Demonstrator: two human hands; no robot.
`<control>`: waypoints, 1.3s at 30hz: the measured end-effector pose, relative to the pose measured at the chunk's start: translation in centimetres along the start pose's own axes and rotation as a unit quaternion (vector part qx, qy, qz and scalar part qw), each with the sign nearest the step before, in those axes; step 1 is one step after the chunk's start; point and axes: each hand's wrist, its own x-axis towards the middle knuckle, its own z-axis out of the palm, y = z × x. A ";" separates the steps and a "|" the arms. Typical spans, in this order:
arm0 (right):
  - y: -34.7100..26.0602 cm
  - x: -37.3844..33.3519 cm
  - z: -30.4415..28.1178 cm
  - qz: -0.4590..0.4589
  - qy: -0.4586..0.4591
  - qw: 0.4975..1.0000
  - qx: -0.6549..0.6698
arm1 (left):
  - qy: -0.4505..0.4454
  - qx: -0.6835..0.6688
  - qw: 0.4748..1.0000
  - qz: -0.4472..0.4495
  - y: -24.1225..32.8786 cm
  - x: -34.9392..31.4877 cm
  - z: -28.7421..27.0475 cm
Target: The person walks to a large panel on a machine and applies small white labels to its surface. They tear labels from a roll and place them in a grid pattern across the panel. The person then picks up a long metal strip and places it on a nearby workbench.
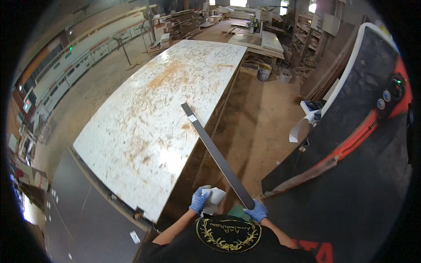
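Blue-gloved right hand [256, 211] gripped a long dark strip [216, 154] by its near end, left hand [199, 200] clutched a white cloth [215, 197], beside a stained white table [162, 118].

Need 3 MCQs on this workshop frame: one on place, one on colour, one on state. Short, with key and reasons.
1. Where does the far end of the long dark strip lie?
A. Over the white worktable
B. On the floor
C. Inside the bucket

2. What colour are the gloves on both hands?
A. Red
B. Blue
C. Yellow

3. What is the left hand doing?
A. Hanging empty
B. Gripping a white cloth
C. Pressing a machine button

Key:
1 A, the strip's labelled tip sits above the edge of the white worktable.
2 B, left hand and right hand both show blue gloves.
3 B, its fingers close on the white cloth, while the right hand holds the strip's near end.
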 end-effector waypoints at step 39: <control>23.8 98.6 -39.1 0.214 0.448 0.606 0.621 | 0.144 0.538 0.825 -0.093 10.9 111.0 25.9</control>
